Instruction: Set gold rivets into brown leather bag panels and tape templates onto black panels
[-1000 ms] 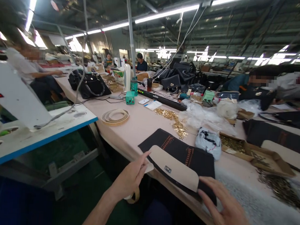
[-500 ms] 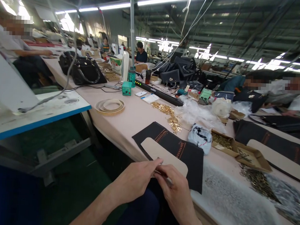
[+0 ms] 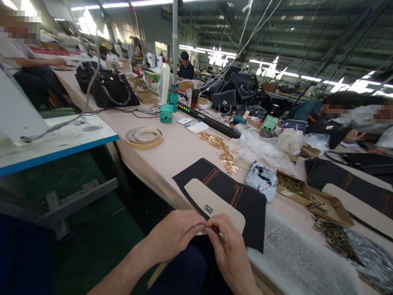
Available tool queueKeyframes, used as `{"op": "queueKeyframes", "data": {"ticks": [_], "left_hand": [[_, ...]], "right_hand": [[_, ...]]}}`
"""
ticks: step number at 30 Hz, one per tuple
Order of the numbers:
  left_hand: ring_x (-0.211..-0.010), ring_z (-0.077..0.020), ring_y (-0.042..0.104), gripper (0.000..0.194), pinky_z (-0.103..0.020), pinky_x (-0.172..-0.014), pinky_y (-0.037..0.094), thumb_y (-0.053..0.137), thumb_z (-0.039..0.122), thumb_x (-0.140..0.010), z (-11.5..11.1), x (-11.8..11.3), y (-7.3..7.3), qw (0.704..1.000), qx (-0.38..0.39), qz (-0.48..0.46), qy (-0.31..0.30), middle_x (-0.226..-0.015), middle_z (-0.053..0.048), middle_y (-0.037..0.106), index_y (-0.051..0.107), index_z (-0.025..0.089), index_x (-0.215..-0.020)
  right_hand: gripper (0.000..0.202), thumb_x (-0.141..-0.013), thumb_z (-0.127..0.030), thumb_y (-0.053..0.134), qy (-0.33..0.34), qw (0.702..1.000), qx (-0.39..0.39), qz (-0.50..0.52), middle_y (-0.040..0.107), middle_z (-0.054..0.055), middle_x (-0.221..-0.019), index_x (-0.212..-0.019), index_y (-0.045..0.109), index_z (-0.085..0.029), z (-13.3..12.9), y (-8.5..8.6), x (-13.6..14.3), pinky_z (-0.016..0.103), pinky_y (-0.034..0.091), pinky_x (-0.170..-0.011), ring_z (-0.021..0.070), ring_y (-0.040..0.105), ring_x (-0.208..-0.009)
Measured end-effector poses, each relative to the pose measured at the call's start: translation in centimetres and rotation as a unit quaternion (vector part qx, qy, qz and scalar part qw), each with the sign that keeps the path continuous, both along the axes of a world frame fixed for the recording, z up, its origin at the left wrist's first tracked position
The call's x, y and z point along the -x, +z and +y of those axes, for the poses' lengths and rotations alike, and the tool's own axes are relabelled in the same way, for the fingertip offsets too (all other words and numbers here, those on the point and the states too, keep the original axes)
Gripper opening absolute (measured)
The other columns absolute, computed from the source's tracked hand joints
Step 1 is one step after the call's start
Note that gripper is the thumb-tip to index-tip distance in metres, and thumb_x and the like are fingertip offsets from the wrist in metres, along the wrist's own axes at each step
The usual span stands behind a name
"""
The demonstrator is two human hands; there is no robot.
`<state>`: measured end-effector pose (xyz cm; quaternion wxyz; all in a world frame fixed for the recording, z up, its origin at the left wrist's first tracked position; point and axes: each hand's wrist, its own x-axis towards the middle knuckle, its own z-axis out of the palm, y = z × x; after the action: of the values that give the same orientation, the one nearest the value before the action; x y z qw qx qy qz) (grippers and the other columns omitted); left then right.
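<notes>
My left hand [image 3: 180,231] and my right hand [image 3: 230,243] meet fingertip to fingertip at the table's near edge. Both are closed in a pinch, and whatever small thing lies between the fingers is mostly hidden. Just beyond them is a beige rounded panel [image 3: 228,204] on a dark sheet with reddish-brown printing [image 3: 254,216]. A small grey metal plate with holes [image 3: 208,209] lies on the beige panel, close to the fingertips. Under my left wrist, a pale narrow strip [image 3: 157,273] shows against my dark trousers.
Gold-coloured small fittings [image 3: 220,148] are heaped past the dark sheet. To the right are a crumpled plastic bag [image 3: 262,180] and a cardboard tray [image 3: 331,210] with metal pieces. Rolled strips [image 3: 143,138] lie left, near a white machine table [image 3: 54,147]. Co-workers sit around.
The small metal plate on the beige panel now shows beyond my fingers. My fingertips have come together in a pinch, and a pale strip has appeared under my left wrist.
</notes>
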<state>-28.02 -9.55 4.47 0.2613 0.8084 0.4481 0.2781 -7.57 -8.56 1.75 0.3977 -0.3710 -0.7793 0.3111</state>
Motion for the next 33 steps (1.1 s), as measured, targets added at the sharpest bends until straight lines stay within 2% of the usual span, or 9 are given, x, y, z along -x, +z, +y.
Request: {"op": "queueKeyframes", "data": {"ticks": [6, 11, 14, 16, 19, 22, 25, 29, 33], "left_hand": [[-0.072, -0.0129, 0.060, 0.027, -0.024, -0.073, 0.044, 0.054, 0.032, -0.103, -0.4, 0.0, -0.4, 0.986, 0.028, -0.160, 0.030, -0.081, -0.002, 0.069, 0.073, 0.017, -0.090], [-0.061, -0.0106, 0.050, 0.037, -0.022, -0.058, 0.037, 0.060, 0.048, -0.099, -0.2, -0.3, -2.7, 0.942, 0.147, -0.291, 0.080, -0.072, -0.001, 0.065, 0.074, 0.016, -0.087], [-0.057, -0.0102, 0.047, 0.040, -0.022, -0.054, 0.035, 0.060, 0.055, -0.097, 1.1, 1.7, -4.5, 0.923, 0.153, -0.307, 0.176, -0.073, 0.001, 0.064, 0.075, 0.018, -0.100], [-0.060, -0.0120, 0.051, 0.041, -0.022, -0.058, 0.040, 0.061, 0.057, -0.095, 2.7, 4.0, -5.6, 0.919, 0.108, -0.282, 0.254, -0.073, 0.001, 0.064, 0.074, 0.019, -0.107], [-0.071, -0.0162, 0.061, 0.044, -0.026, -0.067, 0.050, 0.062, 0.059, -0.092, 5.6, 7.9, -7.5, 0.918, 0.042, -0.229, 0.322, -0.089, -0.003, 0.072, 0.074, 0.021, -0.110], [-0.104, -0.0245, 0.067, 0.044, -0.036, -0.091, 0.056, 0.061, 0.060, -0.091, 8.6, 10.8, -9.3, 0.922, -0.034, -0.177, 0.342, -0.125, -0.010, 0.070, 0.077, 0.022, -0.105], [-0.132, -0.0287, 0.057, 0.041, -0.045, -0.113, 0.047, 0.056, 0.057, -0.093, 11.4, 12.6, -10.9, 0.920, -0.074, -0.130, 0.362, -0.141, -0.012, 0.060, 0.077, 0.022, -0.102], [-0.139, -0.0303, 0.051, 0.040, -0.049, -0.118, 0.042, 0.054, 0.053, -0.095, 14.0, 13.7, -12.6, 0.914, -0.075, -0.105, 0.385, -0.146, -0.017, 0.053, 0.076, 0.020, -0.103], [-0.142, -0.0311, 0.049, 0.035, -0.050, -0.121, 0.039, 0.056, 0.048, -0.095, 14.7, 14.0, -13.4, 0.915, -0.068, -0.091, 0.387, -0.150, -0.016, 0.051, 0.077, 0.021, -0.102]], "right_hand": [[0.016, -0.106, -0.016, 0.048, 0.021, 0.999, -0.029, 0.040, 0.061, 0.003, -0.092, -0.097, 0.059, -0.023, 0.0, 0.4, 1.0, 0.030, 0.048, -0.078, 0.0181, 0.059, -0.088], [0.021, -0.102, -0.006, 0.047, 0.044, 0.991, -0.105, 0.066, 0.060, 0.004, -0.094, -0.103, 0.058, -0.024, -1.2, -0.5, 1.4, 0.031, 0.050, -0.079, 0.0179, 0.060, -0.089], [0.027, -0.099, -0.003, 0.051, 0.100, 0.984, -0.126, 0.077, 0.061, 0.004, -0.097, -0.113, 0.059, -0.025, -2.1, -1.3, 0.4, 0.030, 0.052, -0.078, 0.0172, 0.062, -0.087], [0.028, -0.099, -0.004, 0.053, 0.091, 0.986, -0.118, 0.075, 0.062, 0.004, -0.098, -0.116, 0.061, -0.026, -2.2, -1.7, -1.0, 0.029, 0.053, -0.077, 0.0169, 0.064, -0.088], [0.019, -0.101, -0.013, 0.058, -0.043, 0.995, -0.071, 0.064, 0.063, 0.004, -0.101, -0.108, 0.068, -0.027, -0.7, -1.9, -3.7, 0.029, 0.052, -0.079, 0.0178, 0.064, -0.092], [0.009, -0.100, -0.030, 0.065, -0.150, 0.987, 0.002, 0.059, 0.065, 0.006, -0.105, -0.101, 0.073, -0.026, 2.2, -1.5, -5.8, 0.031, 0.050, -0.082, 0.0206, 0.064, -0.097], [0.021, -0.096, -0.040, 0.068, -0.114, 0.988, 0.094, 0.039, 0.069, 0.006, -0.105, -0.108, 0.074, -0.024, 5.5, -1.1, -6.0, 0.034, 0.050, -0.089, 0.0231, 0.065, -0.100], [0.050, -0.088, -0.039, 0.072, -0.013, 0.977, 0.208, 0.043, 0.070, 0.002, -0.093, -0.134, 0.062, -0.021, 9.0, -1.4, -4.0, 0.034, 0.050, -0.083, 0.0205, 0.066, -0.087], [0.045, -0.086, -0.035, 0.070, 0.030, 0.969, 0.247, -0.001, 0.072, 0.002, -0.090, -0.127, 0.063, -0.018, 11.4, -2.5, -2.1, 0.033, 0.049, -0.082, 0.0207, 0.067, -0.085]]}}
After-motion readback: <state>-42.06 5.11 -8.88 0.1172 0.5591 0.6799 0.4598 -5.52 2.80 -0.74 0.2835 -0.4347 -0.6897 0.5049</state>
